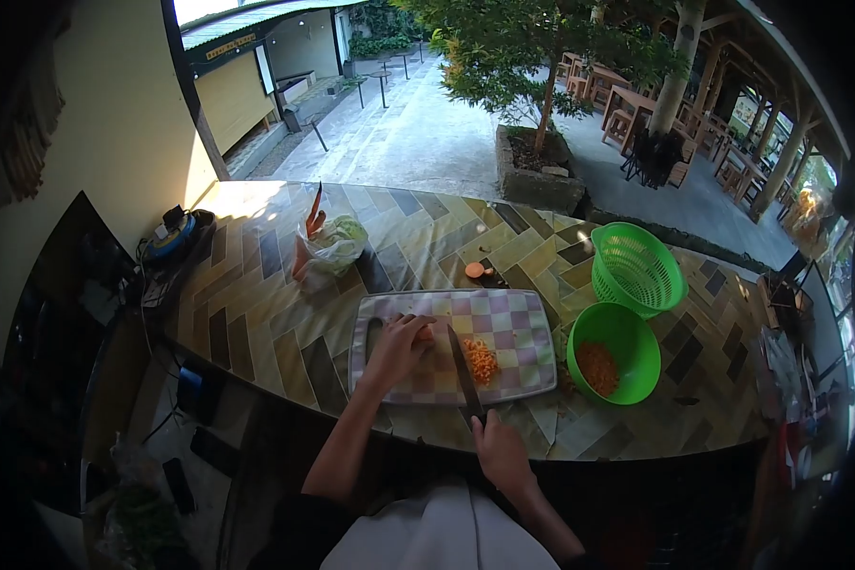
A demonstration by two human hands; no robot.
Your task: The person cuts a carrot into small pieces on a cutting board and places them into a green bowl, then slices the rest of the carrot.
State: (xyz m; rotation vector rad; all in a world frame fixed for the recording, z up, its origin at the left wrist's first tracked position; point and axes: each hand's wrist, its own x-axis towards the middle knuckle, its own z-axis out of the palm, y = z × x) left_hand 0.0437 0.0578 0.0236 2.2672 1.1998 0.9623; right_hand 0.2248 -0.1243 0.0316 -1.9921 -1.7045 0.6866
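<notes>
My left hand point(401, 350) presses a piece of carrot point(427, 333) onto the checkered cutting board point(532, 332), its fingers curled over it so that most of the piece is hidden. In my right hand point(503, 459) is the handle of a long kitchen knife point(465, 373). The blade points away from me and lies over the board, just right of the carrot piece. Finely diced carrot point(481, 361) forms a small heap right of the blade. A green bowl point(642, 353) stands to the right of the board, with chopped orange bits point(598, 369) inside.
A green colander point(639, 268) touches the bowl's far side. Back left on the tiled counter point(266, 313) sits a plastic bag point(337, 245) with carrots and a pale green vegetable. A carrot end point(475, 270) lies beyond the board. Cables point(169, 236) lie at the left wall.
</notes>
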